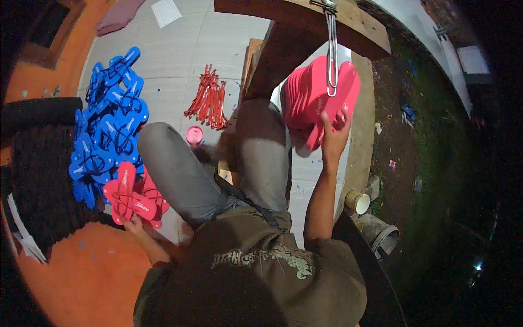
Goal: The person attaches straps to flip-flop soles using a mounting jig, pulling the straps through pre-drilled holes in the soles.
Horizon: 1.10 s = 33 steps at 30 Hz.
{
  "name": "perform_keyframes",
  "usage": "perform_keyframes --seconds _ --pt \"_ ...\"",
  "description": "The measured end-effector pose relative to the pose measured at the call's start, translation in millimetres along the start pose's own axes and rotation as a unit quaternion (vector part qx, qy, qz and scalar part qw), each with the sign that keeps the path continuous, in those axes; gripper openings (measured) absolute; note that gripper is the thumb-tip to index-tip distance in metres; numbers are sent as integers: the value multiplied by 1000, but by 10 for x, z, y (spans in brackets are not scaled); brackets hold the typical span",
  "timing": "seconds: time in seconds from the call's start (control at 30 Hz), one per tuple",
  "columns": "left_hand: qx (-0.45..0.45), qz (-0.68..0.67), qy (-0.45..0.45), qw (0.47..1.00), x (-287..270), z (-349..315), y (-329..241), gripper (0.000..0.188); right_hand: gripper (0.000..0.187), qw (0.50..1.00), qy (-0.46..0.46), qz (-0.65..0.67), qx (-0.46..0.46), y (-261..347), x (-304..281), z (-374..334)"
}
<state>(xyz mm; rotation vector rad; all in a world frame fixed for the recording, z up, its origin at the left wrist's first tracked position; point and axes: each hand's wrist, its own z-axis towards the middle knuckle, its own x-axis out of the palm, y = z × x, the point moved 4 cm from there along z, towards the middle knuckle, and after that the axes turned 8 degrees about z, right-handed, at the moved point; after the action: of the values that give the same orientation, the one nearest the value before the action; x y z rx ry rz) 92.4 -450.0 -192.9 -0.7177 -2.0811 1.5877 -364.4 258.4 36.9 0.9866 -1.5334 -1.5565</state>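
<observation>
On my left side, my left hand [132,223] has its fingers closed at the edge of a pink flip-flop [124,197] with red straps, one of several lying crossed on the floor. My right hand [333,139] grips a pink sole [345,90] at the right end of a row of pink soles [300,90]. No strap shows on the soles there. Just above that hand hangs a long metal wire tool [332,71], in front of the soles. Between my left knee and the wooden stand lies a bundle of red straps [208,103].
Blue flip-flops [111,128] are heaped at the left. A round pink tub [194,135] sits near my knee. A thick wooden beam [305,24] juts out ahead of me. Along the right stand a white can [358,202] and a bucket [381,234] beside dark ground.
</observation>
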Motion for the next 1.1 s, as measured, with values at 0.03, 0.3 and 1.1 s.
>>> perform_keyframes --seconds 0.03,0.3,1.1 --pt "9 169 -26 985 -292 14 -10 45 66 1000 -3 -2 16 -28 -38 -147" --pt "233 150 -193 941 2966 -325 -2270 34 76 991 64 -117 -13 264 12 -1452" --pt "544 -14 489 682 6649 -1857 -3899 16 18 855 290 109 -416 2184 551 -401"
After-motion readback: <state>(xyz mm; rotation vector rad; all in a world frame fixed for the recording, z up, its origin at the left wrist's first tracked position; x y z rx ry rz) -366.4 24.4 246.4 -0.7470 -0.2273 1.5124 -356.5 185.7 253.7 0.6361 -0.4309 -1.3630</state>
